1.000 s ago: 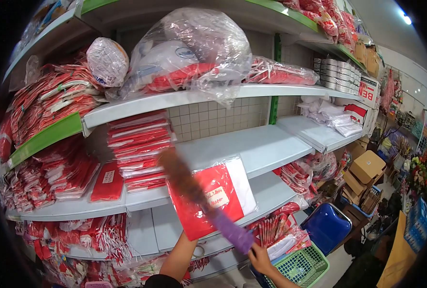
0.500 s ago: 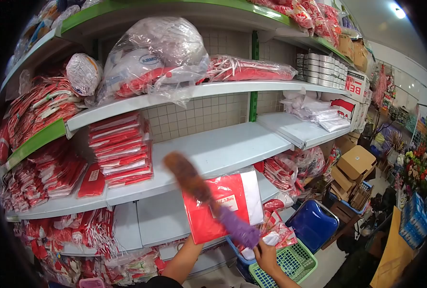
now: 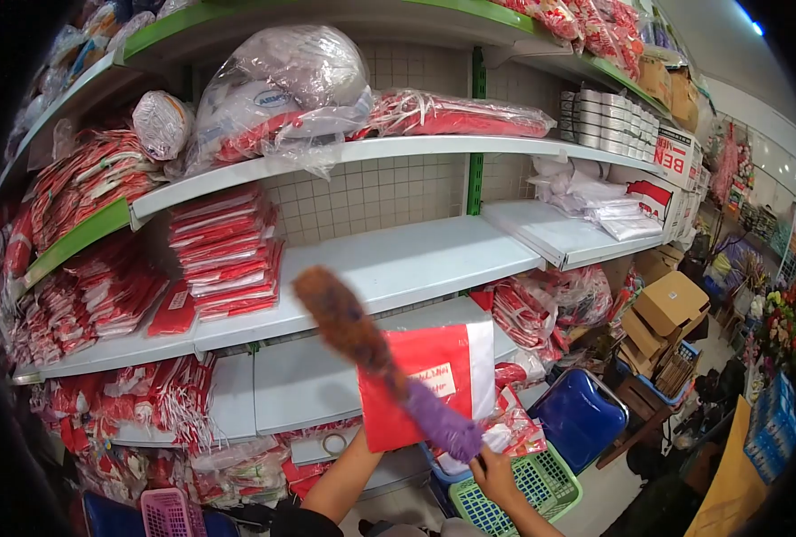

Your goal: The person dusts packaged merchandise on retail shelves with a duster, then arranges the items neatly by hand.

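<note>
A red and white folded cloth in a clear plastic packet (image 3: 384,412), with a handwritten label, is held up in front of the lower shelf. My left forearm reaches up behind it, and the packet hides the fingers of my left hand. My right hand (image 3: 496,474) is closed on the lower end of a duster (image 3: 447,421) with a brown head and a purple lower part. The duster slants up to the left across the front of the packet, its brown head before the middle shelf (image 3: 407,267).
A tall stack of red and white packets (image 3: 228,255) stands left on the middle shelf. Large plastic bags (image 3: 281,89) lie on the shelf above. A green basket (image 3: 523,492), a blue chair (image 3: 581,416) and an open cardboard box (image 3: 671,300) are at the lower right. A pink basket (image 3: 172,515) is low left.
The packet has shifted slightly right and up. The duster's head has moved a little left and up in the view. More of the pink basket shows at the bottom.
</note>
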Motion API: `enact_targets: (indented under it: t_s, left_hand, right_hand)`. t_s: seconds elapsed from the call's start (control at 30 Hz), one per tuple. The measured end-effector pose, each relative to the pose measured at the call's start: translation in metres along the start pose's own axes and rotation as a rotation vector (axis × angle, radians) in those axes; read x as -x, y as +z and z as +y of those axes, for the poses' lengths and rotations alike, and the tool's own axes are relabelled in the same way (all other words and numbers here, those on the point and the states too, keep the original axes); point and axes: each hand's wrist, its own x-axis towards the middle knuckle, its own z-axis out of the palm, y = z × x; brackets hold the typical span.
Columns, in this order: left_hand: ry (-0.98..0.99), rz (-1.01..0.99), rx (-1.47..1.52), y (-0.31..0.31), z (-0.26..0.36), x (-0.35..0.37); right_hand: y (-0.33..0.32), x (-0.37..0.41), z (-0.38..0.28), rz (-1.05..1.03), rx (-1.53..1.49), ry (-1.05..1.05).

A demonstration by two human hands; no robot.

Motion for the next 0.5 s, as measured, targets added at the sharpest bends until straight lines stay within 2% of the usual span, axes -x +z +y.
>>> enact_targets:
  t_s: [0.07,0.13,0.17,0.27,0.4,0.5]
  left_hand:
    - [0.055,-0.01,-0.051,0.001,0.01,0.004]
    - [0.043,0.137,0.116,0.015,0.02,0.005]
    - [0.037,0.208,0.204,0.026,0.025,0.004]
    - [0.038,0.229,0.196,0.035,0.035,-0.006]
    - [0.053,0.235,0.182,0.035,0.039,-0.014]
    - [0.05,0.233,0.169,0.038,0.04,-0.021]
  right_hand:
    - [0.001,0.002,0.002,-0.046,0.047,-0.027]
    - [0.0,0.004,0.004,-0.045,0.106,-0.021]
    - [0.007,0.006,0.009,-0.012,0.034,0.051]
    - [0.015,0.014,0.009,-0.017,-0.088,0.123]
    - [-0.003,0.015,0.025,-0.071,0.082,-0.026]
    - [0.002,0.012,0.041,0.123,-0.025,0.164]
